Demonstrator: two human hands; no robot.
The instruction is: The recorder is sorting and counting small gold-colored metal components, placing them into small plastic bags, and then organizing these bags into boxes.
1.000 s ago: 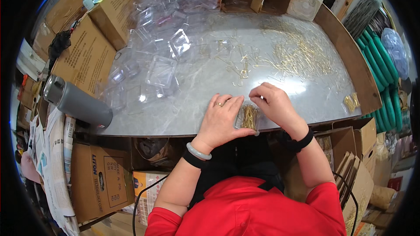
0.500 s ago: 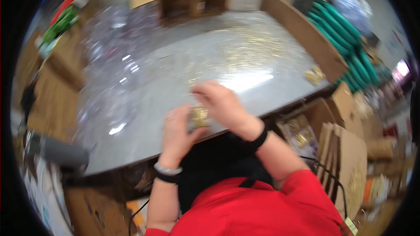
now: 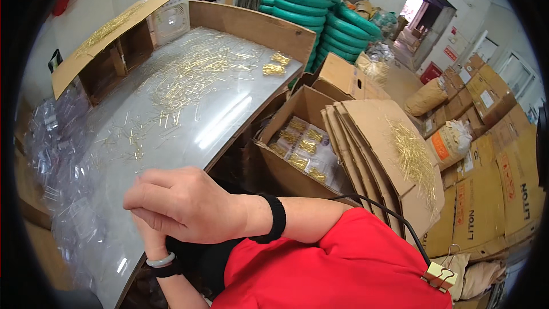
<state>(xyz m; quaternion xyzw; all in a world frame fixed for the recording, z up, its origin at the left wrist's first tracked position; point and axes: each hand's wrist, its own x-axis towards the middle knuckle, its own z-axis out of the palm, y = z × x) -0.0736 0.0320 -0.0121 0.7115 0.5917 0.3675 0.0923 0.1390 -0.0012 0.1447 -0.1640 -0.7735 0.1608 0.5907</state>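
Observation:
My right hand [image 3: 180, 203] is held over the near edge of the grey table, its fingers curled closed; whatever they grip does not show. Beneath it, my left hand [image 3: 150, 237] is mostly covered, so its fingers and anything in them are hidden. Thin gold wire pieces [image 3: 183, 77] lie scattered over the tabletop [image 3: 123, 154] beyond my hands. Two small gold bundles [image 3: 273, 69] rest near the table's far right corner. To the left spreads a heap of clear plastic bags [image 3: 71, 194].
An open carton [image 3: 320, 183] right of the table holds several bagged gold bundles. Beside it, flattened cardboard [image 3: 377, 137] carries more gold wires. A cardboard shelf [image 3: 71, 74] stands at the back left. Green coils [image 3: 300, 6] are stacked behind the table's raised wooden edge [image 3: 251, 20].
The view has swung to the right. Half a second ago my hands were apart, with a gold bundle at my left hand; now my right hand covers the left, and that bundle is out of sight.

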